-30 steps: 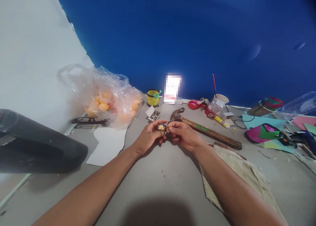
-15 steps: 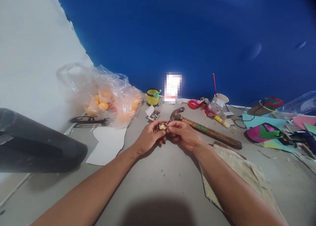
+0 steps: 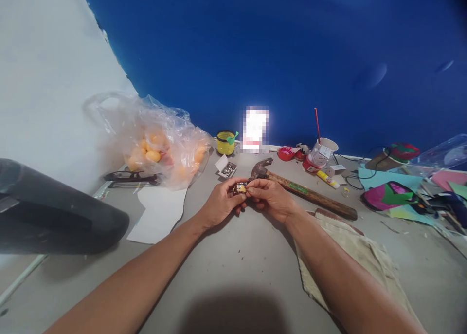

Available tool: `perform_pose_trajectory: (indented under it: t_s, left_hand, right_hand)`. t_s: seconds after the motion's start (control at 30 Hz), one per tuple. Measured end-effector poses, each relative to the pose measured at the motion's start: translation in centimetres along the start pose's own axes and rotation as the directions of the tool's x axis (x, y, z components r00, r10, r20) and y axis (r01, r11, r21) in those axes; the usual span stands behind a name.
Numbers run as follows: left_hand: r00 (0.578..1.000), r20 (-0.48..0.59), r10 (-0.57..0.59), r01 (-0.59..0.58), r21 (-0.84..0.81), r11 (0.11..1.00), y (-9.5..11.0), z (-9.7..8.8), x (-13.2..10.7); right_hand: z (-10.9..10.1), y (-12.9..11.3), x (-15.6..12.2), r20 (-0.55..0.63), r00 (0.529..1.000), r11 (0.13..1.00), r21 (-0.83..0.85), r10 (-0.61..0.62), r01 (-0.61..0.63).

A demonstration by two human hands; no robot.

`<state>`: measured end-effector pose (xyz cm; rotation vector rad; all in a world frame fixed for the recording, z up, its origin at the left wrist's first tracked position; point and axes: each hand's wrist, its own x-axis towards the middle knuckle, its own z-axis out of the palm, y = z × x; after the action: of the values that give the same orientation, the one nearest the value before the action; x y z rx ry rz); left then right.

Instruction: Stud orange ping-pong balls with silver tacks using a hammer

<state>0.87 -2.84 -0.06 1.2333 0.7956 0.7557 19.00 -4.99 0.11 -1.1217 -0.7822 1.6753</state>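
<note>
Between my hands is a small round object with a dark rim and a yellowish, shiny middle [image 3: 240, 188]; its kind is too small to make out. My left hand [image 3: 221, 201] is closed around its left side, thumb in front and fingers behind. The fingertips of my right hand [image 3: 270, 196] pinch its right edge. Just behind my right hand lies a claw hammer [image 3: 310, 195], its head to the left and its wooden handle to the right. A small open box of metal bits [image 3: 229, 169] stands beyond my left hand.
At the left are a plastic bag of orange fruit-like things [image 3: 156, 149], glasses [image 3: 131, 176], white paper [image 3: 160, 212] and a dark cylinder [image 3: 62, 212]. A beige cloth [image 3: 350, 256] lies under my right forearm. Behind stand a yellow cup [image 3: 225, 144] and a white cup [image 3: 323, 151].
The small round object has tilted slightly between my fingers, showing more of its dark edge. Both hands keep nearly the same place and grip.
</note>
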Motion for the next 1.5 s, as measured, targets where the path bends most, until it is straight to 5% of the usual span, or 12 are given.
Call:
perform_pose_trajectory:
  t_s: [0.77,1.0,1.5]
  left_hand:
    - [0.999,-0.035,0.005,-0.006,-0.023,1.0,-0.2,0.1,0.0]
    - [0.99,-0.135,0.049,-0.051,-0.015,0.999,-0.6,0.5,0.0]
    - [0.974,-0.221,0.048,-0.057,-0.035,0.998,-0.7,1.0,-0.1]
  right_hand:
    - [0.3,-0.1,-0.2,-0.063,0.997,0.993,-0.11,-0.042,0.035]
    - [0.6,0.1,-0.2,-0.06,0.984,0.962,-0.229,-0.167,0.149]
    - [1.3,1.2,0.0,-0.131,0.967,0.954,-0.233,-0.221,0.186]
